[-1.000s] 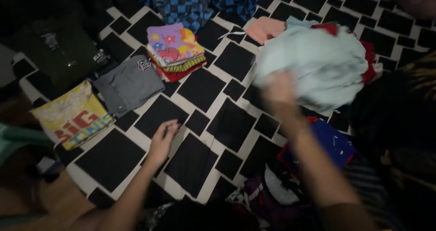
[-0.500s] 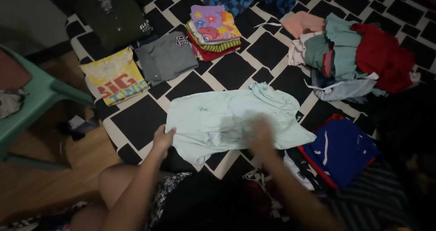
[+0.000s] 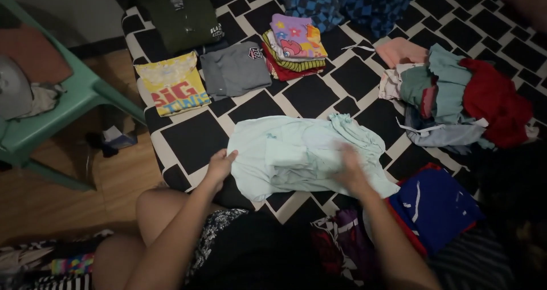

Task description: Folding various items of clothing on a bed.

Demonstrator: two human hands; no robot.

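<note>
Both forearms reach forward, left hand (image 3: 219, 166) curled, right hand (image 3: 350, 170) blurred, palm down.
</note>
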